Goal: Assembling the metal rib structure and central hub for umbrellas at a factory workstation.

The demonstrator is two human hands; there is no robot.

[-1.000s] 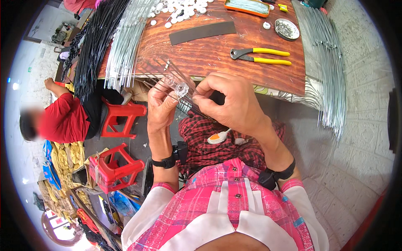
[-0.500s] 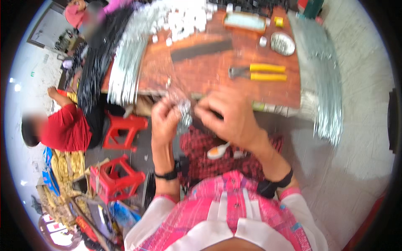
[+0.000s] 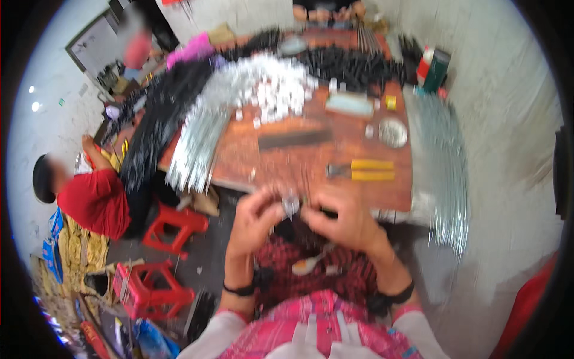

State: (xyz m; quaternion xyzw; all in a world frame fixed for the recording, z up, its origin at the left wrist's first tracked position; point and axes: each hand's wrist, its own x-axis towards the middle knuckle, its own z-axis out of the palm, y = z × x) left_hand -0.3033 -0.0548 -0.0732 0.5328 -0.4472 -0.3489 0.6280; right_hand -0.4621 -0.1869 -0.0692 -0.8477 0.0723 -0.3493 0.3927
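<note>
Just below frame centre, at the wooden table's (image 3: 359,191) near edge, my left hand (image 3: 254,218) and right hand (image 3: 344,218) pinch a small clear packet (image 3: 291,205) between fingertips; fiddling with it, steady grip needed next.

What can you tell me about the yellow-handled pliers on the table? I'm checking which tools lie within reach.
The pliers have two yellow handles and a dark metal head. They lie flat on the reddish-brown wooden table, handles pointing to the person's right, head to the left, the handles close together. Motion blur hides finer detail. Nothing visibly touches them; both the left hand and right hand are nearer the person, off the table's front edge.
</note>
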